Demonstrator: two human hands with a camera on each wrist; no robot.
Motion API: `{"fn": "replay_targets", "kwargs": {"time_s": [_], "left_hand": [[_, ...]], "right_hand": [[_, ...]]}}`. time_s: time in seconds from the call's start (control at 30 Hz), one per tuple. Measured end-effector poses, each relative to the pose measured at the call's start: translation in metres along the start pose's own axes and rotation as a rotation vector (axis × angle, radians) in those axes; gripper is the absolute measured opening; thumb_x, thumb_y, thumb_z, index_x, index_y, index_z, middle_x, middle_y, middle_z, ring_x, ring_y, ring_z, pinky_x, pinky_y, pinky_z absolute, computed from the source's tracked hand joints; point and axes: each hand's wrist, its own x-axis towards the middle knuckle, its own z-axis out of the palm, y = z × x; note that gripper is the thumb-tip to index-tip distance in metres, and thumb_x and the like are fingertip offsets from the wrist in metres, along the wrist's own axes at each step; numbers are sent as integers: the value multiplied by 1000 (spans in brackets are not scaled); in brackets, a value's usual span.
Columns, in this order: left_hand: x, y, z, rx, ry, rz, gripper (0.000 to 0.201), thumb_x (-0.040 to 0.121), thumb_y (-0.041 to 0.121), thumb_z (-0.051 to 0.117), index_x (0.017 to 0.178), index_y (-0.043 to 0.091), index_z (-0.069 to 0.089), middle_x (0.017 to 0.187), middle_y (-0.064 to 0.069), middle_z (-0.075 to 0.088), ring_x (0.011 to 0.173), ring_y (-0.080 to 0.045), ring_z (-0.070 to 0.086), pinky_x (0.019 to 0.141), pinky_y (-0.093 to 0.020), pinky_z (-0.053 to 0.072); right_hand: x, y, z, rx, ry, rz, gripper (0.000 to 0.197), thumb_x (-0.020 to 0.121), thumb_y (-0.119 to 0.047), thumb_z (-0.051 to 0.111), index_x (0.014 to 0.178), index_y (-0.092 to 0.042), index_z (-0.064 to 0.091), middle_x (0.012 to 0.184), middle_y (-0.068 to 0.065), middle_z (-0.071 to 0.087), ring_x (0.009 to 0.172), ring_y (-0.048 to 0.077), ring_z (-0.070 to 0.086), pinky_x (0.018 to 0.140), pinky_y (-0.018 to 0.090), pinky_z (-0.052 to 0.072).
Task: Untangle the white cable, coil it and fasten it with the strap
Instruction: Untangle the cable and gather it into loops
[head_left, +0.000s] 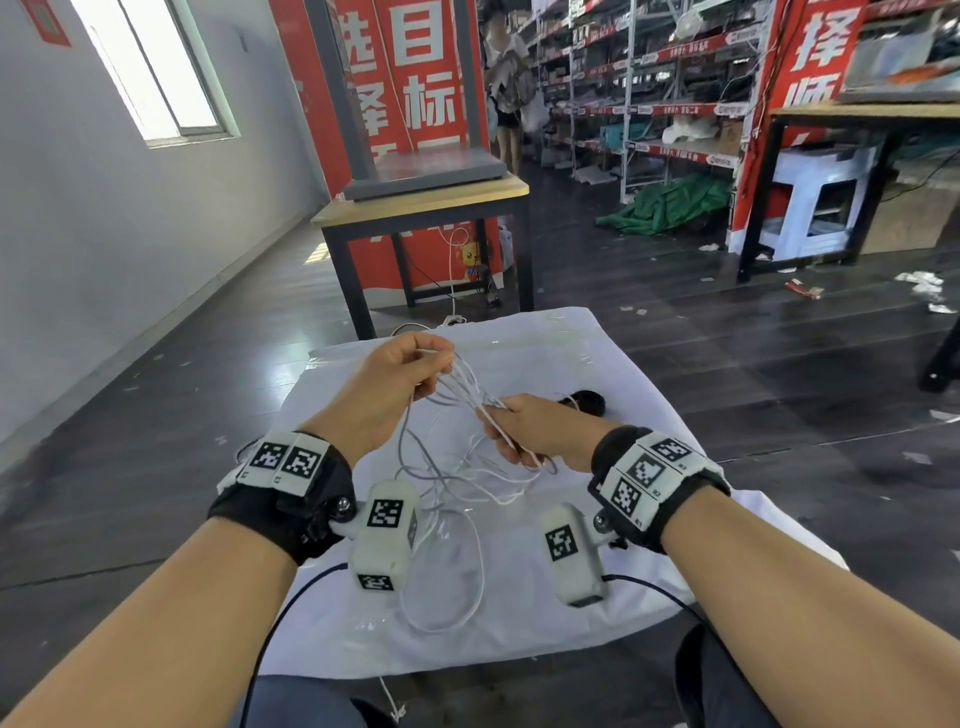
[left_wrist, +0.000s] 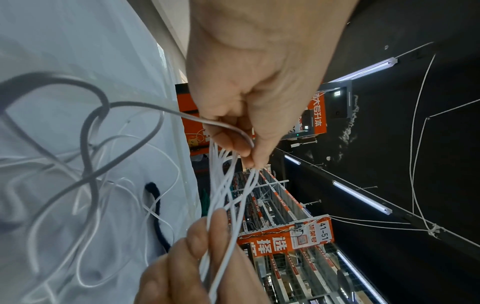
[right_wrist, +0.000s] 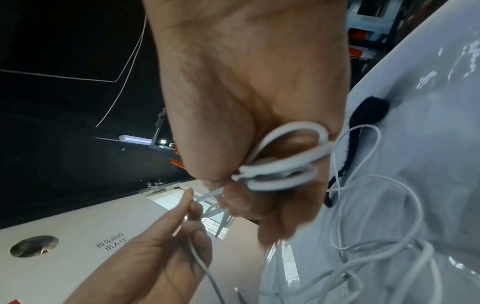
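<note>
Cable (head_left: 457, 395) strung between both hands' grips

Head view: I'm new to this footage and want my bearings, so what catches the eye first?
The white cable stands out, stretched as a bundle of strands between both raised hands: the left hand pinches the upper end, the right hand grips gathered loops. Its loose tangle droops onto the white cloth below, where the black strap lies beyond the right hand.
</note>
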Motion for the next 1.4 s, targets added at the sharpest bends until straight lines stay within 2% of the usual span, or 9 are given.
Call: {"fn": "replay_targets", "kwargs": {"time_s": [0.13, 0.23, 0.33, 0.57, 0.8, 0.9, 1.1, 1.23, 1.4], "left_hand": [[0, -5, 0, 30, 54, 3, 9, 94, 9, 57, 91, 14, 63, 74, 2, 61, 50, 0, 48, 60, -12, 44], [0, -7, 0, 50, 86, 11, 8, 93, 10, 59, 90, 15, 63, 73, 2, 62, 49, 0, 47, 60, -13, 43], [-2, -7, -6, 117, 78, 8, 6, 92, 12, 61, 92, 17, 64, 74, 4, 61, 49, -1, 42, 57, -13, 40], [-1, -8, -35, 116, -115, -30, 26, 89, 0, 61, 112, 12, 62, 94, 0, 53, 74, -9, 54, 70, -16, 47], [2, -22, -33, 277, 63, -59, 12, 93, 22, 61, 98, 13, 68, 95, 0, 66, 91, -14, 61, 86, -25, 50], [3, -19, -23, 99, 65, -119, 16, 98, 26, 52, 95, 16, 63, 106, -1, 67, 103, -15, 62, 95, -29, 46], [2, 4, -11, -348, 30, -180, 16, 100, 17, 48, 109, 8, 57, 97, -10, 68, 84, -23, 68, 86, -37, 55], [-1, 18, -5, -468, 0, -194, 16, 99, 15, 50, 113, 9, 55, 109, -18, 67, 95, -31, 67, 79, -41, 59], [0, 28, 3, -541, 3, -178, 14, 99, 12, 48, 109, 5, 55, 109, -21, 65, 106, -38, 63, 70, -42, 60]], "right_hand": [[-3, -3, 0, 255, -49, 7, 39, 104, -35, 31, 74, -13, 42, 53, 0, 35, 41, 10, 48, 51, 21, 40], [-6, -5, 0, 285, -84, 15, 42, 101, -45, 33, 73, -14, 40, 53, -3, 30, 35, 5, 30, 39, 15, 26], [-9, -5, -2, 225, -133, -34, 44, 97, -52, 38, 71, -16, 39, 52, -6, 27, 40, 7, 21, 41, 18, 18], [-8, 4, -6, 256, -68, -105, 38, 102, -35, 38, 70, -15, 37, 53, -4, 28, 38, 6, 24, 37, 16, 23], [-6, 3, 0, 327, -63, -103, 38, 103, -35, 35, 71, -15, 37, 59, 1, 28, 38, 5, 27, 38, 15, 25], [-5, 1, 0, 268, -40, -95, 37, 102, -37, 36, 73, -14, 40, 68, 3, 47, 37, 4, 32, 39, 15, 27], [-6, -2, 0, 155, 27, -152, 39, 102, -40, 34, 74, -14, 43, 96, -5, 62, 42, 6, 37, 46, 23, 24], [-2, -6, 4, 86, 151, -188, 46, 100, -44, 35, 91, -4, 55, 79, 8, 57, 50, 11, 42, 50, 25, 31], [-7, -12, 3, 116, 149, -230, 40, 101, -43, 35, 72, -17, 47, 65, 3, 54, 48, 11, 42, 52, 22, 35]]}}
